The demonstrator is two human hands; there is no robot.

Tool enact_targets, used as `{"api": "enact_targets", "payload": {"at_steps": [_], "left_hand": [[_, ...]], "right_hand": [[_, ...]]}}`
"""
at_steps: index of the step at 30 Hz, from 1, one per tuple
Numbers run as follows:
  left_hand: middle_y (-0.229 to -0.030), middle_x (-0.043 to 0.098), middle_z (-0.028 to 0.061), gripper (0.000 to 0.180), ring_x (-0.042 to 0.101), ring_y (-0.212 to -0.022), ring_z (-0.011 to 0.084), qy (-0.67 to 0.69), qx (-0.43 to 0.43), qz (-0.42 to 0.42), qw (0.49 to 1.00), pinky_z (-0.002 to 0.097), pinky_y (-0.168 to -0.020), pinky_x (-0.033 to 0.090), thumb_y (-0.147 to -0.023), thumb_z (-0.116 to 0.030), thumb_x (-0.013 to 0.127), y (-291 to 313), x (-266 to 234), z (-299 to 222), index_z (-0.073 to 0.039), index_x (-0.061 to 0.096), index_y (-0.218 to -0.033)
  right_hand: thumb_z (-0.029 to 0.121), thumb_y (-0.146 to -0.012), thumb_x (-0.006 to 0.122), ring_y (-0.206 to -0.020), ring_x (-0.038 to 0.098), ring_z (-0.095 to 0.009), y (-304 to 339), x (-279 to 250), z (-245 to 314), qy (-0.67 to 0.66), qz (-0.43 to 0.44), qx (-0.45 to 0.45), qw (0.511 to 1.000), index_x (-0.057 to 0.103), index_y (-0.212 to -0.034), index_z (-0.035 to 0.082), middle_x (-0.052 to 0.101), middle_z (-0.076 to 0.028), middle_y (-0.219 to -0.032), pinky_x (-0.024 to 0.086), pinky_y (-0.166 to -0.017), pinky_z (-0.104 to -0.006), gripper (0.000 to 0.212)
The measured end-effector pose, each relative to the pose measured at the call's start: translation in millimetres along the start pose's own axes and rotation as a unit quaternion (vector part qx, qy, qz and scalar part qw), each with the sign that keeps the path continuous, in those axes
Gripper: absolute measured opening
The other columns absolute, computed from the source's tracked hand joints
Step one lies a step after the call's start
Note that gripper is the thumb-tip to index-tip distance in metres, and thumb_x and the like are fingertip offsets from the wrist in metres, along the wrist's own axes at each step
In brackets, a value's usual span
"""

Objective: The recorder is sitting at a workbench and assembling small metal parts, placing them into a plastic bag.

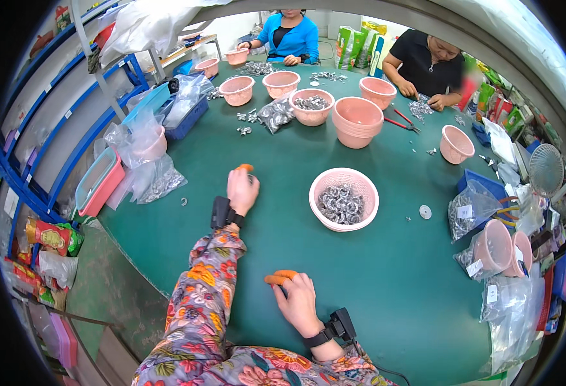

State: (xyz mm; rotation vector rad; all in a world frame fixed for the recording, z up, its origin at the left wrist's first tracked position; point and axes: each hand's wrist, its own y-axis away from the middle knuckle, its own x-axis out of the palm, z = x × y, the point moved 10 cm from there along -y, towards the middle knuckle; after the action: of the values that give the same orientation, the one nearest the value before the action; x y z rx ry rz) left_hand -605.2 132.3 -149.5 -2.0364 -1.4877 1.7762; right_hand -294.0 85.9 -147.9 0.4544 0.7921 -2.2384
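Over the left-middle of the green table (263,238), my left hand (242,191) is closed, its fingers curled under. An orange finger cover shows at its tip, and whatever is within the fingers is hidden. Nearer to me, my right hand (297,303) lies low over the table, fingers stretched to the left. Two of its fingers wear orange covers, and nothing shows in its grasp. Ahead and right of both hands stands a pink basket (319,186) of shiny metal ring-like parts (341,204). A single small ring (184,201) lies left of my left hand.
Stacked pink baskets (358,119) and a basket of metal parts (312,106) stand farther back. Bagged parts (161,180) lie left; more bags (472,209) line the right edge. Red-handled pliers (402,121) lie near a co-worker in black (431,64); another wears blue (289,38).
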Motion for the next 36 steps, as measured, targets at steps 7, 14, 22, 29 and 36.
{"api": "enact_targets", "payload": {"at_steps": [7, 14, 22, 29, 36], "left_hand": [[-0.117, 0.054, 0.0191, 0.039, 0.049, -0.111, 0.0369, 0.095, 0.063, 0.020, 0.993, 0.0452, -0.096, 0.040, -0.080, -0.019, 0.068, 22, 11, -23, -0.008, 0.059, -0.117], [-0.129, 0.047, 0.0187, 0.035, 0.046, -0.117, 0.0391, 0.099, 0.179, 0.107, 0.973, 0.0521, -0.102, 0.035, -0.085, -0.018, 0.063, 85, -29, -59, -0.010, 0.055, -0.118], [-0.132, 0.046, 0.0167, 0.038, 0.043, -0.123, 0.0364, 0.017, 0.156, 0.154, 0.976, 0.0571, -0.102, 0.033, -0.088, -0.025, 0.060, 196, -144, -22, -0.013, 0.053, -0.124], [-0.107, 0.050, 0.0103, 0.021, 0.049, -0.099, 0.0246, 0.061, 0.056, 0.098, 0.992, 0.0399, -0.081, 0.035, -0.082, -0.029, 0.056, 216, -203, 17, -0.012, 0.054, -0.095], [-0.113, 0.052, 0.0126, 0.023, 0.048, -0.107, 0.0249, -0.001, 0.088, 0.001, 0.996, 0.0457, -0.089, 0.037, -0.085, -0.028, 0.054, 231, -169, 53, -0.012, 0.057, -0.102]], "right_hand": [[0.009, -0.079, 0.067, -0.087, 0.054, -0.027, 1, -1, -6, 0.007, 0.012, 0.023, 1.000, 0.073, -0.094, 0.016, 0.063, -0.005, -0.093, 0.043, -0.078, -0.0366, 0.017], [0.008, -0.078, 0.068, -0.088, 0.056, -0.029, -1, -5, -10, 0.045, -0.005, 0.006, 0.999, 0.072, -0.093, 0.012, 0.065, -0.008, -0.093, 0.045, -0.082, -0.0383, 0.016], [0.005, -0.079, 0.066, -0.093, 0.059, -0.028, -17, 17, 8, 0.033, 0.031, -0.032, 0.998, 0.072, -0.092, 0.012, 0.067, -0.009, -0.096, 0.045, -0.084, -0.0376, 0.016], [0.005, -0.089, 0.061, -0.092, 0.060, -0.025, 2, -9, 15, 0.026, 0.070, -0.036, 0.997, 0.068, -0.098, -0.001, 0.066, -0.013, -0.099, 0.046, -0.089, -0.0345, 0.012], [0.014, -0.092, 0.059, -0.099, 0.061, -0.024, -94, 2, -43, 0.170, 0.273, -0.074, 0.944, 0.065, -0.111, -0.001, 0.067, -0.016, -0.105, 0.047, -0.089, -0.0352, 0.024]]}}
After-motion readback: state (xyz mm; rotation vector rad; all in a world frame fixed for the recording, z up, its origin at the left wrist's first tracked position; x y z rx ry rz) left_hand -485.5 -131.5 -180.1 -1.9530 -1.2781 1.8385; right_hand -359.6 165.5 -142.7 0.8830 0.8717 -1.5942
